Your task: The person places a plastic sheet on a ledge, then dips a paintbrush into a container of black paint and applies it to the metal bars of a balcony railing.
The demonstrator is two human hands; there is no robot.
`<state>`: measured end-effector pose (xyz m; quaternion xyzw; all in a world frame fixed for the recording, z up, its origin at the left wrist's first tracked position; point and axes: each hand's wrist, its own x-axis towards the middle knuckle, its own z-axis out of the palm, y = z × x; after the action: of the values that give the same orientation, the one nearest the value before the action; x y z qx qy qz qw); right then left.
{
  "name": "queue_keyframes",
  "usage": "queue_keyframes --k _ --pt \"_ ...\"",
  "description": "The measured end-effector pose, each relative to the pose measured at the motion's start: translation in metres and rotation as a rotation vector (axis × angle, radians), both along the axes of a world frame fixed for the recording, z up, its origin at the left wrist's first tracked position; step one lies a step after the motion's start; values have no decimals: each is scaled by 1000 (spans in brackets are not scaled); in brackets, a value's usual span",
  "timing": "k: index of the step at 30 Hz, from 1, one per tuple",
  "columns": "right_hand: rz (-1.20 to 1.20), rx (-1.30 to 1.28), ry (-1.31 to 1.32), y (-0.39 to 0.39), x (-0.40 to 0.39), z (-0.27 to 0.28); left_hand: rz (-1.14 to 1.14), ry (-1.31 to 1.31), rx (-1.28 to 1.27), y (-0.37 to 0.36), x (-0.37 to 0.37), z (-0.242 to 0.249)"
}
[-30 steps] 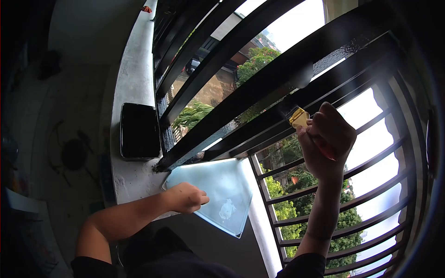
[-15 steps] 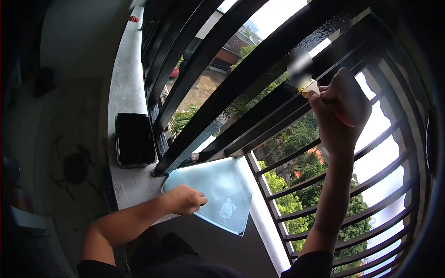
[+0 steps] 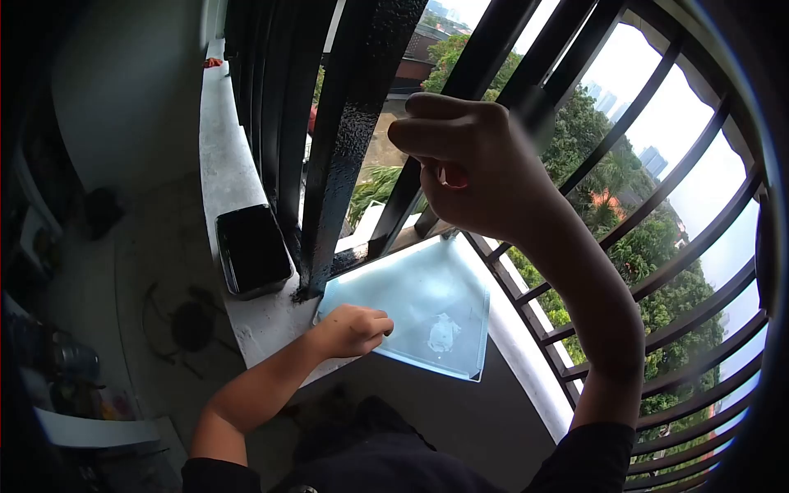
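Note:
My right hand (image 3: 468, 160) is raised in front of the dark metal bars, its fingers closed around a paintbrush. Only a reddish bit of the paintbrush handle (image 3: 454, 175) shows under the fingers; the bristles are hidden behind the hand. A bar (image 3: 349, 140) to its left has a wet, glossy black face. Down at the ledge corner, my left hand (image 3: 355, 330) is a loose fist over the near edge of a translucent blue plastic sheet or lid (image 3: 411, 287). Nothing shows in its fingers. Left of the bars stands a rectangular tub of black paint (image 3: 251, 246).
A white ledge (image 3: 222, 140) runs along the foot of the bars, with dark smears near the tub. More horizontal bars (image 3: 699, 246) close off the right side, trees behind them. A small orange-red item (image 3: 213, 62) lies at the ledge's far end. Below left is a stool-like shape (image 3: 193, 324).
My right hand has moved left and turned, so the brush's ferrule and pale handle no longer show. The view has shifted, while my left hand stays in a fist by the blue sheet.

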<state>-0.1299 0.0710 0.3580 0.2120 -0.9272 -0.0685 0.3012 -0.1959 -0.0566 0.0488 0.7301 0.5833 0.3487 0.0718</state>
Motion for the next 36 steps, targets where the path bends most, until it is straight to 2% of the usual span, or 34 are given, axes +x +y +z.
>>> queue_keyframes --k 2,4,5,7,8,9,10,11,12,13,15,16,17,20,23,25,26,27,29,31,33,36 --pt "-1 -16 -47 2 7 -9 12 -17 29 1 1 -3" --pt "-16 23 35 2 16 -4 -14 -11 -8 -1 1 -1" --pt "-15 0 27 2 15 -13 -42 8 -16 0 1 1" --pt "0 26 169 -1 11 -30 -67 -39 -17 -2 6 4" --pt "2 92 180 0 8 -45 -69 -40 -14 -1 6 4" --pt "49 -11 184 4 2 -74 -69 -42 -8 -1 7 3" --pt "-15 -79 -14 5 7 -92 -70 -44 -16 -1 7 3" --pt "23 -87 -28 9 5 -118 -87 -54 -4 0 6 3" --pt "-94 -202 -194 9 8 -143 -103 -65 9 1 6 3" --pt "-49 -158 -43 3 11 -155 -101 -69 7 1 6 2" --pt "-33 -86 -72 6 11 -210 -197 -157 48 0 9 -1" --pt "-37 -25 -68 3 15 -223 -196 -156 -60 -3 10 -3" --pt "-43 34 -63 -1 19 -231 -187 -117 35 -2 11 -15" --pt "-10 21 -75 -1 25 -237 -219 -214 14 3 12 -32" --pt "58 -70 49 11 24 -215 -210 -170 24 1 10 -11" --pt "49 -25 188 11 26 -181 -206 -230 -78 0 8 4" --pt "65 -44 219 13 26 -161 -239 -245 -51 0 7 12" --pt "81 -62 254 16 26 -143 -234 -138 -98 1 7 9" --pt "128 -69 344 21 21 -116 -232 -88 -77 0 7 12" --pt "99 -93 292 20 23 -78 -231 -102 27 1 5 9" --pt "162 -105 451 20 8 -45 -220 -89 27 1 3 9" --pt "230 9 609 21 4 17 -189 -71 110 1 2 10"
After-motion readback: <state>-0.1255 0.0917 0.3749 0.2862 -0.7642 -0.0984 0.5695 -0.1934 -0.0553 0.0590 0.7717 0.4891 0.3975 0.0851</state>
